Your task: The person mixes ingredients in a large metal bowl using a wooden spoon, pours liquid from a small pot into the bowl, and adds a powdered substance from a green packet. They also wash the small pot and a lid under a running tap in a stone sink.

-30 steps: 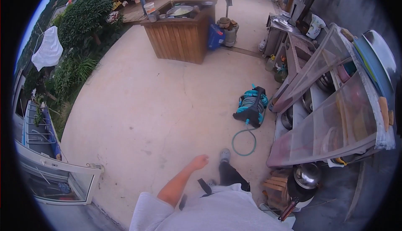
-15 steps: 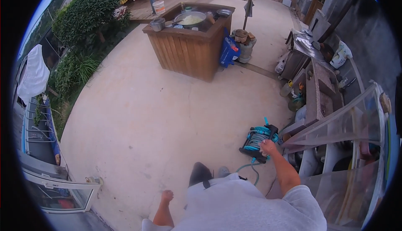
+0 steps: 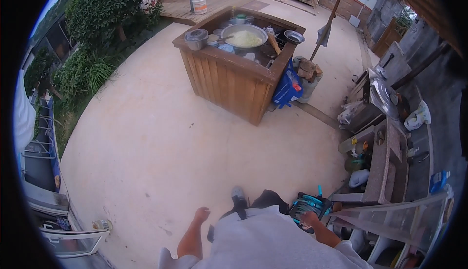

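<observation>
My left hand [image 3: 201, 214] hangs low in front of me at the left, fingers curled in and nothing visible in them. My right hand [image 3: 308, 219] is at the right, in front of a black and teal hose reel [image 3: 310, 205] on the ground; a gap or contact with it cannot be judged. Its fingers are bent, and a small pale bit shows under them, too blurred to name. Ahead stands a wooden-sided table [image 3: 226, 84]. On it are a wide metal pan [image 3: 243, 37] of pale yellow food, a lidded pot [image 3: 196, 39] and a metal bowl [image 3: 294, 36].
A blue bag [image 3: 287, 91] leans at the table's right side, beside a gas cylinder [image 3: 307, 87] with stones on top. Along the right wall run a stone sink [image 3: 387, 171] and a mesh-covered rack [image 3: 399, 225]. An open window [image 3: 78, 242] juts in at lower left.
I have moved forward: the table looms larger, and the hose reel now sits lower and closer beside my right leg. My left hand has risen slightly; my right has dropped in the picture.
</observation>
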{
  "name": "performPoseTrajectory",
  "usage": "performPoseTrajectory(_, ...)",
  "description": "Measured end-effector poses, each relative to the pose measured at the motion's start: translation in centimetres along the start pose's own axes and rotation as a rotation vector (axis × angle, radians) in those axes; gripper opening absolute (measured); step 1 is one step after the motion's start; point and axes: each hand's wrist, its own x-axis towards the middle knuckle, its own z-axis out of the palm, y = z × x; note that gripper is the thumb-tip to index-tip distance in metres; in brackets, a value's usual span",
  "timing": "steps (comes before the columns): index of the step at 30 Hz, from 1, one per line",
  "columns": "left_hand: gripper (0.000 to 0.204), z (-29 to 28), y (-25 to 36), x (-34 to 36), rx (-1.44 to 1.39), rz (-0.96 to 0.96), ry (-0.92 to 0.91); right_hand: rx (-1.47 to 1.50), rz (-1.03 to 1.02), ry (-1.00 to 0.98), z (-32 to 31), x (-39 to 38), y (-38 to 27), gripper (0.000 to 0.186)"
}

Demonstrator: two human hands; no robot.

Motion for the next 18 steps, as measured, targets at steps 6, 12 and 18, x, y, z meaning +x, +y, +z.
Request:
performPoseTrajectory(6, 0.039, -18.9, 31.5, 29.6, -0.051, 0.411, 0.139, -0.363, -0.264, -0.051, -4.4, 11.5, -9.2, 0.043)
performPoseTrajectory(12, 0.038, -20.1, 40.4, 47.4, -0.18, 0.33, 0.084, -0.816, -0.599, 0.13, -19.1, 36.1, -23.0, 0.034)
performPoseTrajectory(18, 0.041, -29.8, 59.1, 66.0, -0.375, 0.144, 0.11, 0.488, -0.216, 0.235, -43.2, 62.3, -55.8, 0.035)
